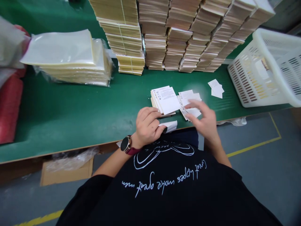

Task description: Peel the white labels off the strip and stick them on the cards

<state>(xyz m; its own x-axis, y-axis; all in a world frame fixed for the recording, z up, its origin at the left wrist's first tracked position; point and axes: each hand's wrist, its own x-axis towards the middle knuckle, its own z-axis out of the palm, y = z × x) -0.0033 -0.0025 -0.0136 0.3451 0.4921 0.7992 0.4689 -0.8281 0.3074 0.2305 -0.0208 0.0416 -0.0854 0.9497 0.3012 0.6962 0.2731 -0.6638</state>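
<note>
My left hand (148,125), with a watch on its wrist, is closed on a white paper piece (171,126) at the table's front edge. The fingers of that hand lie against the near side of a stack of printed white cards (166,99). To the right, my right hand (205,118) hovers with thumb and fingers apart over a loose spread of white cards (190,95). Whether its fingertips touch a card I cannot tell. A few small white cards (215,88) lie farther right on the green table (82,110).
Tall stacks of bundled cards (155,47) line the back. A plastic-wrapped pile of sheets (70,59) sits at the back left, near a red object (10,106) on the far left. On the right stands a white slotted basket (249,78).
</note>
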